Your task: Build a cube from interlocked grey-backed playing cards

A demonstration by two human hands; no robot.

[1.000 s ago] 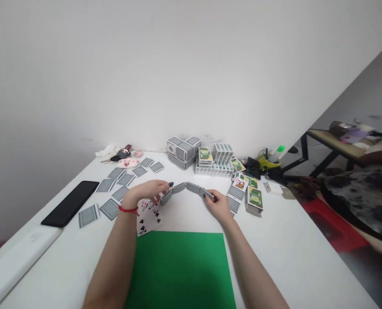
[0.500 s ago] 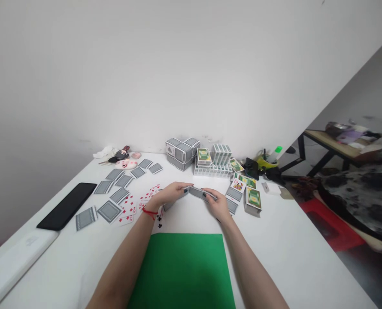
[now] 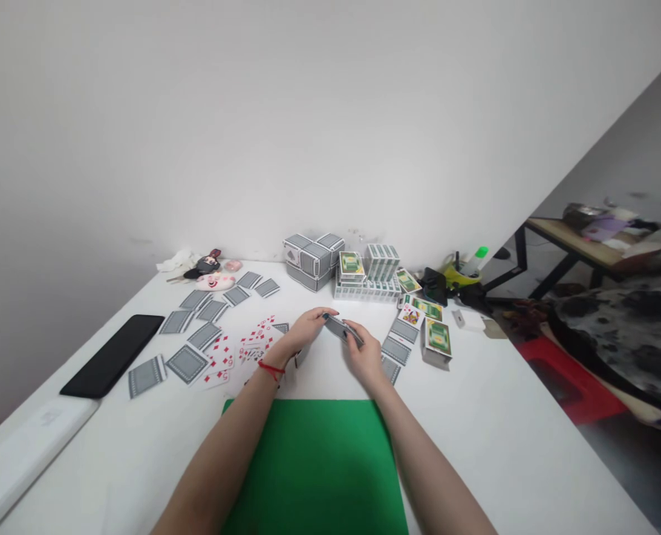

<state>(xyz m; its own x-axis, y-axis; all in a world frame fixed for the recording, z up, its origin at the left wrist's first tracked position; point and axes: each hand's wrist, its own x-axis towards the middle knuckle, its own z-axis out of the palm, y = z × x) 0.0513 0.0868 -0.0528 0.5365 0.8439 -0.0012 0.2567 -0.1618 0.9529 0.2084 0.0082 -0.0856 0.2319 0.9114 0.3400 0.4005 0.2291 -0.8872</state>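
Observation:
Both hands meet above the white table, at the two ends of a grey-patterned playing card point(image 3: 339, 328) held up at a slant. My left hand point(image 3: 307, 330), with a red string bracelet at its wrist, pinches the upper left end. On the right end, the fingers and thumb of my right hand point(image 3: 364, 354) are closed. Whether it is a single card or several is too small to tell. Face-up red cards point(image 3: 259, 340) are spread left of my left wrist. A row of face-down cards point(image 3: 396, 351) runs beside my right hand.
A block of stacked cards point(image 3: 315, 260) and card boxes point(image 3: 367, 288) stand at the back wall. An open card box point(image 3: 437, 342) lies right. A green mat point(image 3: 313, 461) is in front, a black phone-like slab point(image 3: 114, 355) and face-down cards point(image 3: 188, 363) left.
My hands have come closer together, and my left fingers have moved onto the card's left end. The card slants more, and more of the row beside my right hand shows.

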